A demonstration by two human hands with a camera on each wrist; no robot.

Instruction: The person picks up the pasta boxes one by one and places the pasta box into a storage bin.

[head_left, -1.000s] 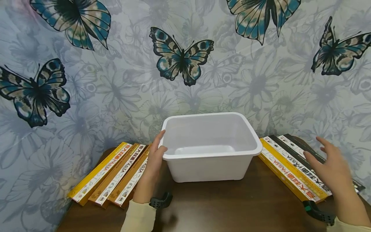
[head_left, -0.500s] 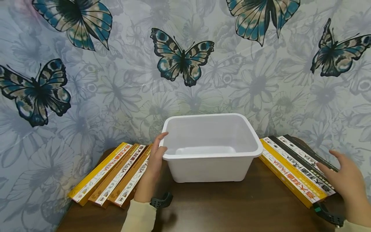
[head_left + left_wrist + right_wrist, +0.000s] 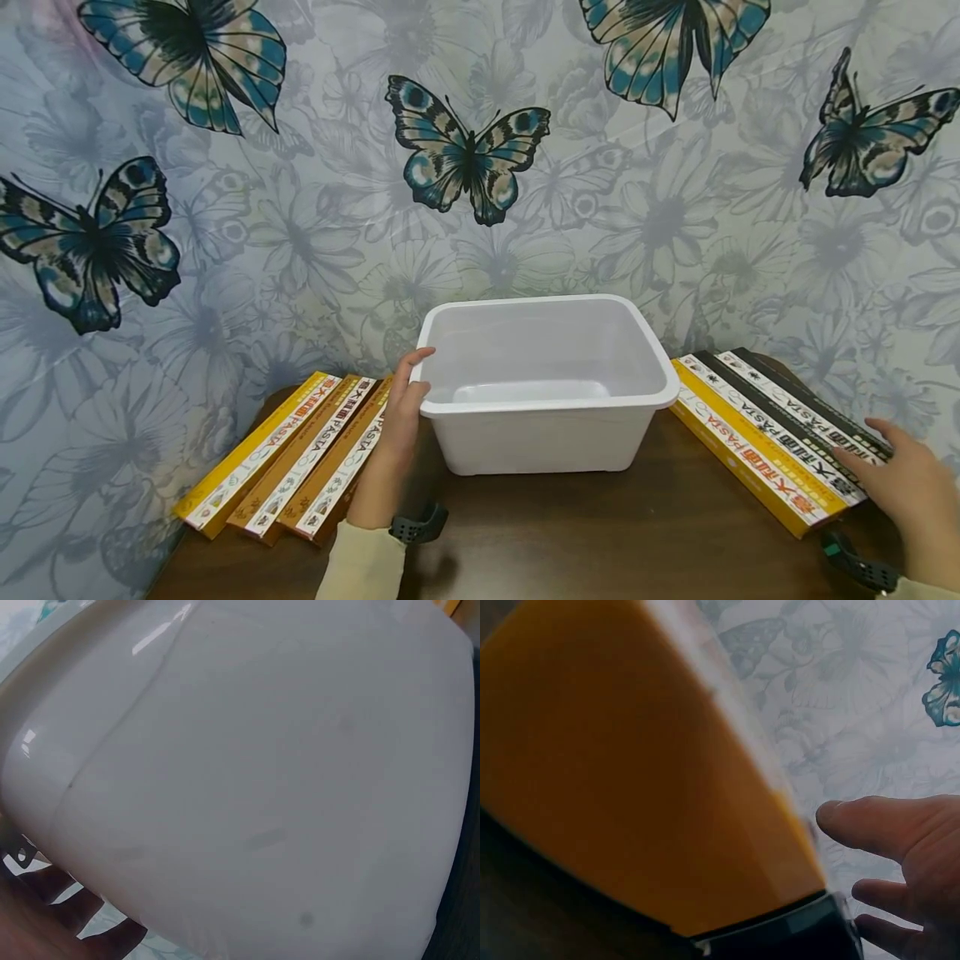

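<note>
A white plastic tub (image 3: 540, 437) stands upright on the brown table, its inside bare. My left hand (image 3: 397, 417) grips its left rim; in the left wrist view the tub's outer wall (image 3: 262, 765) fills most of the picture, with the fingers low at the left. Over the near end of the right-hand group of pasta boxes hovers my right hand (image 3: 903, 479), thumb and fingers apart. Nearest to it is a black pasta box (image 3: 813, 387); whether they touch cannot be told. A yellow pasta box (image 3: 738, 454) lies on the left of that group.
To the left of the tub lie a yellow pasta box (image 3: 251, 458) and two brown pasta boxes (image 3: 300, 462), side by side and slanted. Behind the table (image 3: 570, 533) rises a wall (image 3: 322, 208) patterned with flowers and butterflies.
My right hand has moved right and down towards the near end of the black boxes. The left hand keeps its place on the tub, which has not visibly moved.
</note>
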